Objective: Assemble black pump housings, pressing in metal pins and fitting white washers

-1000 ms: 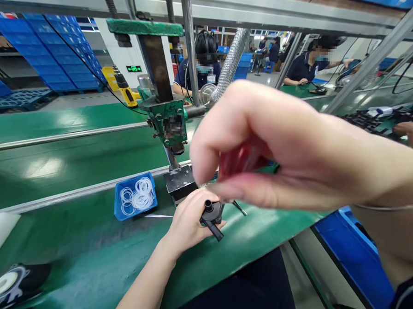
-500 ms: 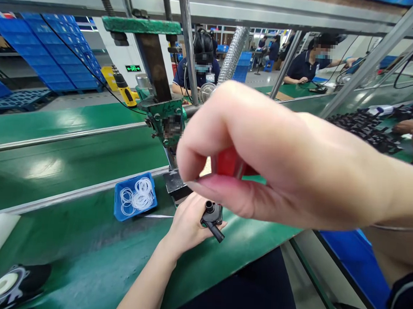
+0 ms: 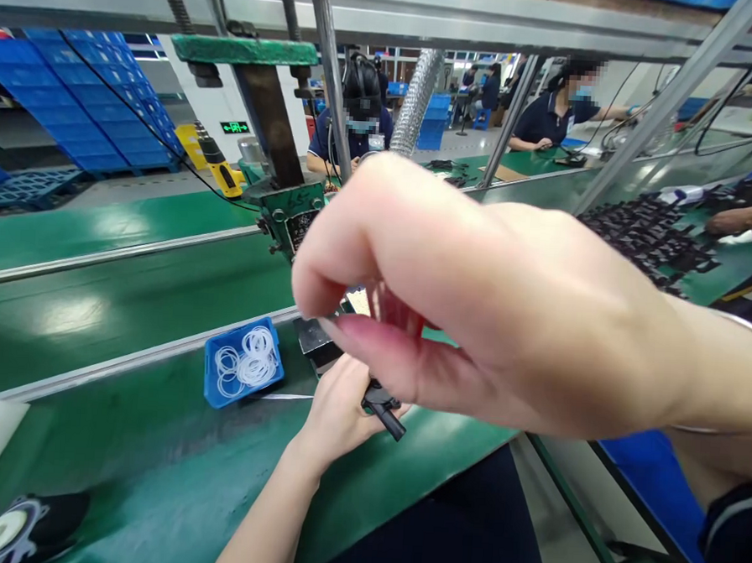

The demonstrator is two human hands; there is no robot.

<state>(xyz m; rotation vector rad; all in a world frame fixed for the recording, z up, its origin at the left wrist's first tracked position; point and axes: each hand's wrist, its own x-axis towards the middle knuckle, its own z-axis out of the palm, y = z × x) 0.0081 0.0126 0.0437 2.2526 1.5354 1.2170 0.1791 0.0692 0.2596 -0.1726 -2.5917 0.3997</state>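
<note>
Close to the camera, my right hand (image 3: 476, 303) is closed, its index finger curled over the thumb. Something red and glossy (image 3: 405, 315) shows in the gap between them; the fingers hide most of it, so its kind cannot be made out. Lower down, my left hand (image 3: 341, 406) holds a black plastic part with a pipe stub (image 3: 386, 418) at the foot of the green bench press (image 3: 288, 205). Part of that piece is hidden behind my right hand. The press's dark metal base (image 3: 316, 341) lies just beyond my left fingers.
A blue bin (image 3: 211, 374) of white rings stands left of my left hand. A round black-and-grey part (image 3: 6, 531) lies at the lower left. A yellow electric screwdriver (image 3: 221, 173) is behind. Co-workers sit across the line; many black parts (image 3: 649, 237) lie at right.
My right hand has shifted slightly left and down in view, covering more of the black part. My left hand stays almost where it was, still holding it. The view has turned a little.
</note>
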